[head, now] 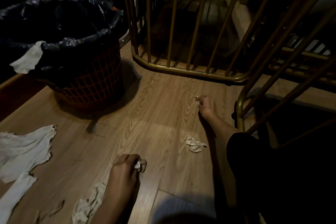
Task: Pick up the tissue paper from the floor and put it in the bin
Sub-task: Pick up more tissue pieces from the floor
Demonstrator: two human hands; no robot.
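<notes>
My left hand (125, 167) rests low on the wooden floor, fingers closed around a small wad of white tissue paper (138, 165). My right hand (205, 105) reaches further out on the floor and pinches a tiny scrap of tissue (197, 100) at its fingertips. A crumpled tissue (194, 144) lies loose on the floor between my arms. A large torn sheet (23, 151) spreads at the left, and another crumpled piece (89, 203) lies beside my left forearm. The bin (91, 82), a red mesh basket lined with a dark bag, stands at the upper left.
A white tissue piece (27, 58) hangs over the bin's near rim. A brass-coloured barred frame (181, 71) stands beyond my right hand, with another barred section (241, 107) close to my right arm. The room is dim.
</notes>
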